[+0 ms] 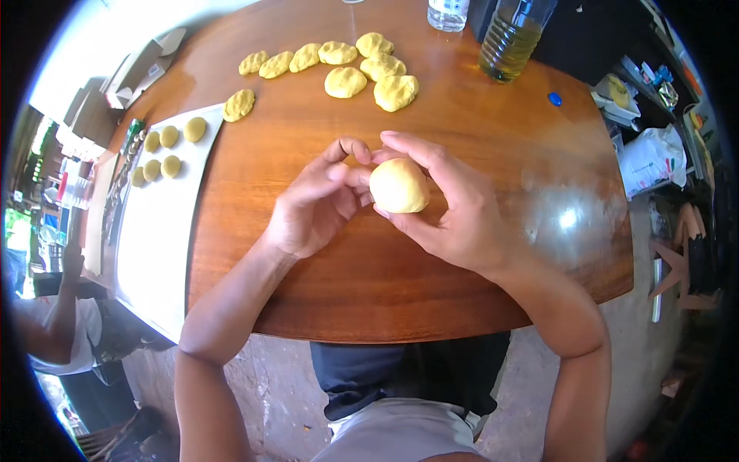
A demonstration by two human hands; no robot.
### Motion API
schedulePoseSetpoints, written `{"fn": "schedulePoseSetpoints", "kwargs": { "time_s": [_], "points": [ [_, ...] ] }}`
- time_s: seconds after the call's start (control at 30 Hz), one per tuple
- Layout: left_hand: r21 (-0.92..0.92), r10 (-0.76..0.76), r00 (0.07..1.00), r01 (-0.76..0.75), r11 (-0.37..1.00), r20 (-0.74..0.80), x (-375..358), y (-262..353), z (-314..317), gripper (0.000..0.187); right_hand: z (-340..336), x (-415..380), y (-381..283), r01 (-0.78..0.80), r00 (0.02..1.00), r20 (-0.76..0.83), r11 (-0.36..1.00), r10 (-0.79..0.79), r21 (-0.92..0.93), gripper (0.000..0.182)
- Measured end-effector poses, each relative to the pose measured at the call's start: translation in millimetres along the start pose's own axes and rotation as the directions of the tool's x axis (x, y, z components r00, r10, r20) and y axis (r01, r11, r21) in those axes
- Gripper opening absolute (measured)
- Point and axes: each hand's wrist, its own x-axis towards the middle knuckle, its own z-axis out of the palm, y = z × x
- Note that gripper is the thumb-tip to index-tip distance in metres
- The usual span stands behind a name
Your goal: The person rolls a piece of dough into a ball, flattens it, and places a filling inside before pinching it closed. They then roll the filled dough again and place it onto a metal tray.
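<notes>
Dough ball (399, 185) — between both hands (462, 208)

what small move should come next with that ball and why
Probably lower the dough ball onto the white sheet: it looks round and smooth, like the smaller balls there, unlike the lumpy dough pieces on the table.

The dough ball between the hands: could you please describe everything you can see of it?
The dough ball is pale yellow, rounded, unbroken and mostly smooth, brighter on top. It is held over the wooden table, in the right hand, whose thumb runs along its near edge. The fingers of the left hand are close at its left side; contact there is unclear. Its underside is hidden.
</notes>
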Motion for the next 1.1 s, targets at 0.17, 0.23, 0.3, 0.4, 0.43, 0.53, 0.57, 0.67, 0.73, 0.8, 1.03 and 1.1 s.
{"fn": "schedulePoseSetpoints", "kwargs": {
  "time_s": [0.17, 0.23, 0.3, 0.4, 0.43, 0.53, 0.57, 0.67, 0.73, 0.8, 1.03, 1.1],
  "points": [
    [-0.027, -0.099, 0.994, 0.098, 0.995, -0.039, 5.3, -10.4, 4.4, 0.036, 2.0, 3.9, 20.7, 0.109, 0.987, -0.111, 0.993, -0.114, -0.049, 0.06],
    [-0.011, -0.095, 0.995, 0.095, 0.995, -0.007, 2.7, -11.9, -2.9, 0.034, -1.7, 8.3, 20.1, 0.153, 0.981, -0.101, 0.982, -0.164, -0.108, 0.06],
    [0.081, -0.064, 0.997, 0.067, 0.994, -0.042, 0.1, -11.9, -5.1, 0.027, -1.5, 9.1, 16.6, 0.153, 0.985, -0.061, 0.977, -0.164, -0.15, 0.06],
    [0.111, -0.056, 0.995, 0.065, 0.992, -0.082, 0.2, -12.7, -12.5, 0.025, 2.9, 9.2, 14.6, 0.128, 0.991, -0.019, 0.972, -0.135, -0.195, 0.06],
    [0.12, -0.038, 0.995, 0.049, 0.992, -0.097, 0.5, -12.5, -10.4, 0.025, 3.2, 9.7, 15.9, 0.116, 0.992, -0.025, 0.971, -0.124, -0.211, 0.059],
    [0.126, 0.007, 0.984, 0.015, 0.992, -0.176, 1.2, -17.4, -5.8, 0.024, 3.9, 10.2, 15.5, 0.117, 0.991, -0.031, 0.964, -0.127, -0.241, 0.059],
    [0.133, 0.022, 0.983, 0.002, 0.991, -0.18, 0.8, -19.6, -6.9, 0.022, 4.4, 9.3, 15.0, 0.114, 0.992, -0.026, 0.967, -0.124, -0.229, 0.06],
    [0.126, 0.054, 0.982, -0.031, 0.992, -0.179, 0.4, -19.3, -3.4, 0.021, 8.6, 10.1, 14.8, 0.122, 0.991, -0.023, 0.973, -0.129, -0.197, 0.061],
    [-0.043, 0.004, 0.998, -0.007, 0.999, -0.066, -1.2, -15.4, -5.3, 0.024, 12.2, 10.0, 14.4, 0.124, 0.991, -0.021, 0.977, -0.129, -0.171, 0.061],
    [-0.011, -0.003, 0.997, 0.002, 1.0, -0.073, -3.0, -14.7, -0.8, 0.026, 12.9, 10.5, 14.7, 0.144, 0.989, 0.017, 0.964, -0.144, -0.225, 0.062],
    [0.081, 0.155, 0.948, -0.138, 0.987, -0.278, 4.1, -8.0, -1.1, 0.062, 19.5, -1.7, 16.3, -0.036, 0.999, -0.025, 0.999, 0.037, 0.038, 0.084],
    [0.157, 0.197, 0.936, -0.156, 0.975, -0.292, 5.3, -5.7, 2.2, 0.059, 17.9, -4.3, 22.4, -0.105, 0.99, -0.082, 0.987, 0.115, 0.118, 0.057]
  ]
}}
